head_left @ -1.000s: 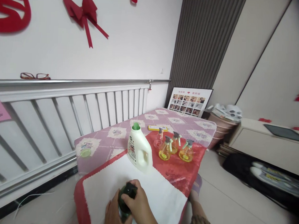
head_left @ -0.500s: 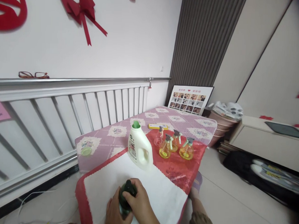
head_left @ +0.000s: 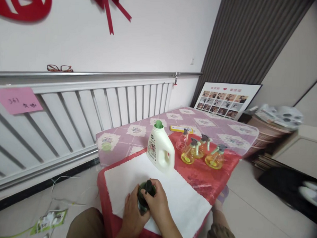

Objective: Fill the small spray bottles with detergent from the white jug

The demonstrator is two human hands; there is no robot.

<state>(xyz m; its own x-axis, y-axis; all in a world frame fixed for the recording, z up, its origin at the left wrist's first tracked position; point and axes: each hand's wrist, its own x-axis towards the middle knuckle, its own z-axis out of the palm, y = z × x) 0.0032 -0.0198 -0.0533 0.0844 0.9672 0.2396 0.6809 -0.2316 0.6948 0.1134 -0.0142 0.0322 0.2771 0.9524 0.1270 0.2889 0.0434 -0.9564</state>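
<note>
A small dark green spray bottle [head_left: 144, 196] stands on the white cloth [head_left: 171, 199] near the table's front edge. My left hand [head_left: 131, 215] is wrapped round its body from the left. My right hand [head_left: 157, 203] is closed over its dark spray head from the right. Behind the bottle stands a white detergent jug [head_left: 160, 150] with a green cap. To its right, on the red cloth [head_left: 211, 174], stand three spray bottles [head_left: 199, 153] holding yellow liquid, and a small clear one.
The table carries a purple patterned cover [head_left: 225, 130] with a yellow flat object [head_left: 181, 128] and a green lid [head_left: 106, 146] on it. A white railing [head_left: 83, 106] runs behind. A framed photo collage [head_left: 224, 104] leans at the back right. Papers lie on the floor at left.
The view has swung left and down, so everything sits further right in the frame. Both hands stay closed on the green bottle, and the spray head looks slightly turned.
</note>
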